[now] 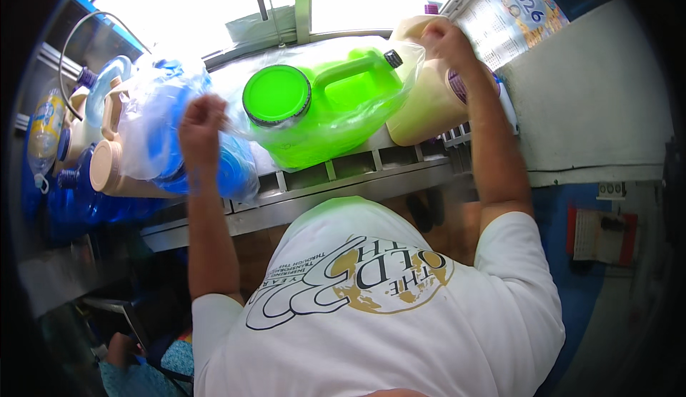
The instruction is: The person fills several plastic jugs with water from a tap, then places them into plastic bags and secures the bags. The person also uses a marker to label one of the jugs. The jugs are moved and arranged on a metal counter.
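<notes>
Your left hand [203, 117], left of the upper centre, has its fingers curled together and appears clamped on the rim of a clear, thin plastic bag [411, 75]; your right hand [446, 42], at the upper right, looks closed on its opposite edge. Inside the bag, at the upper centre of the frame, lies a bright green translucent plastic jug [332, 131] with a round lid. The film may tear if you pull it hard across the small black spout cap [393, 59] — and a sudden tug could tip the jug over the silver metal rack [314, 195] below it. For writing, the paper wall calendar [514, 15] at the upper right carries large digits, your white T-shirt [386, 283] at lower centre bears upside-down lettering, and the clear bottle [48, 122] at far left wears a yellow label — too small to read.
</notes>
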